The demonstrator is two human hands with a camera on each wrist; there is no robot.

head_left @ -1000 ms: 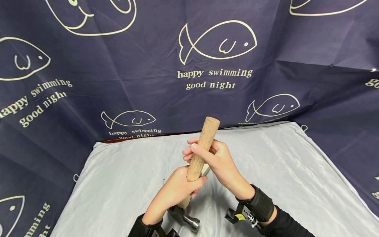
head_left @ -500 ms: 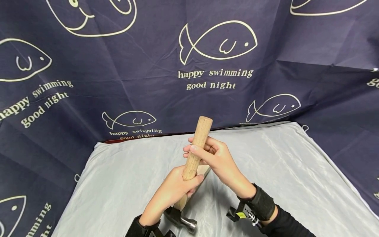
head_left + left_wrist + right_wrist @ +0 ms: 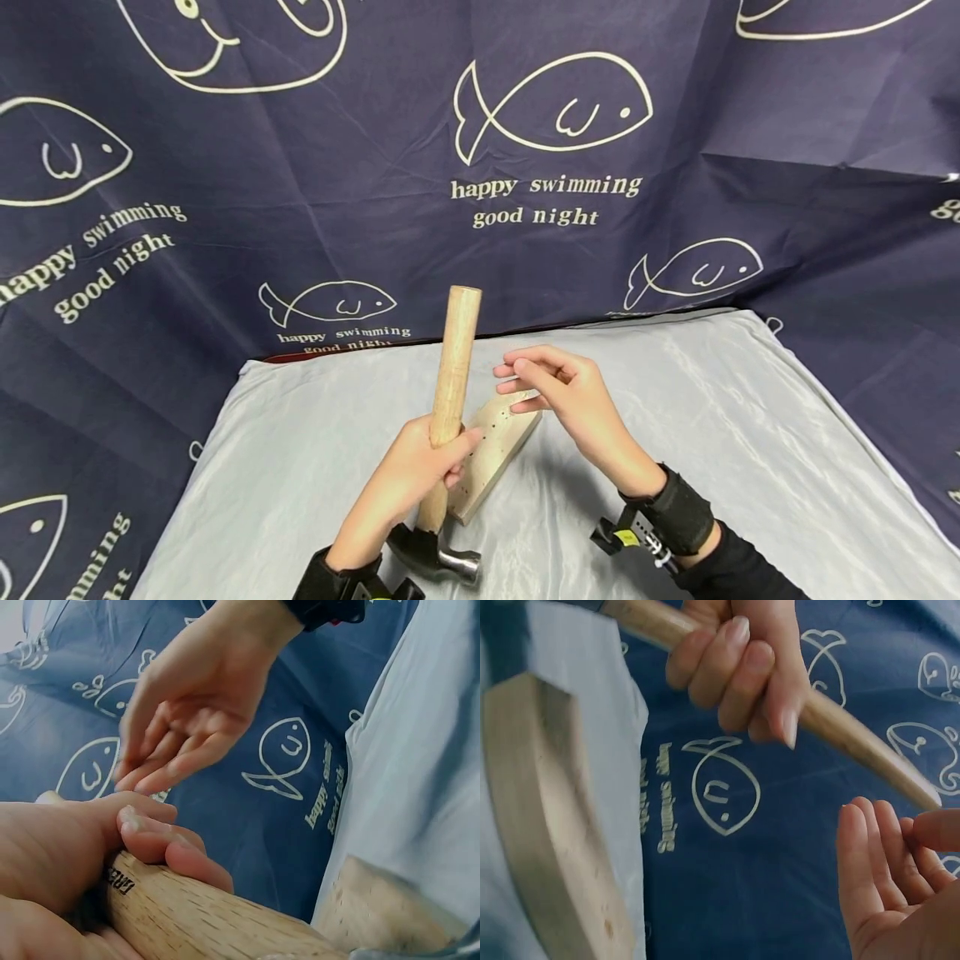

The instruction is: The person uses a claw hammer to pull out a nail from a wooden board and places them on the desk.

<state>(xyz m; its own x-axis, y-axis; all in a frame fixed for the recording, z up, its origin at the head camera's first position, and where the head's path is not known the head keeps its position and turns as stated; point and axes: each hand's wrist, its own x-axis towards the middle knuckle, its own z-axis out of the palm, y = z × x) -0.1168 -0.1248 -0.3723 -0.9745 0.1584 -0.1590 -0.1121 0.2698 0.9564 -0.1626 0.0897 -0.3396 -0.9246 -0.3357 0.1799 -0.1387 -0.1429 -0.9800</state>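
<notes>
A claw hammer (image 3: 456,367) stands handle up in my left hand (image 3: 416,471), whose fingers wrap round the lower part of its wooden handle. Its metal head (image 3: 438,557) hangs below that hand, near the cloth. My right hand (image 3: 573,400) is apart from the handle, its fingers loosely bent with nothing seen between them. Beneath and between the hands lies a pale wooden block (image 3: 498,446) with several small dark holes or dots on top. In the right wrist view, the handle's end (image 3: 922,796) is close to the right fingertips (image 3: 861,806).
A light grey cloth (image 3: 675,433) covers the table. Behind it hangs a dark blue curtain (image 3: 420,225) printed with white fish and words. Each wrist wears a black band with a camera (image 3: 618,533).
My right hand has let go of the hammer handle and moved slightly right. The left hand has carried the hammer left and made it more upright, uncovering the wooden block.
</notes>
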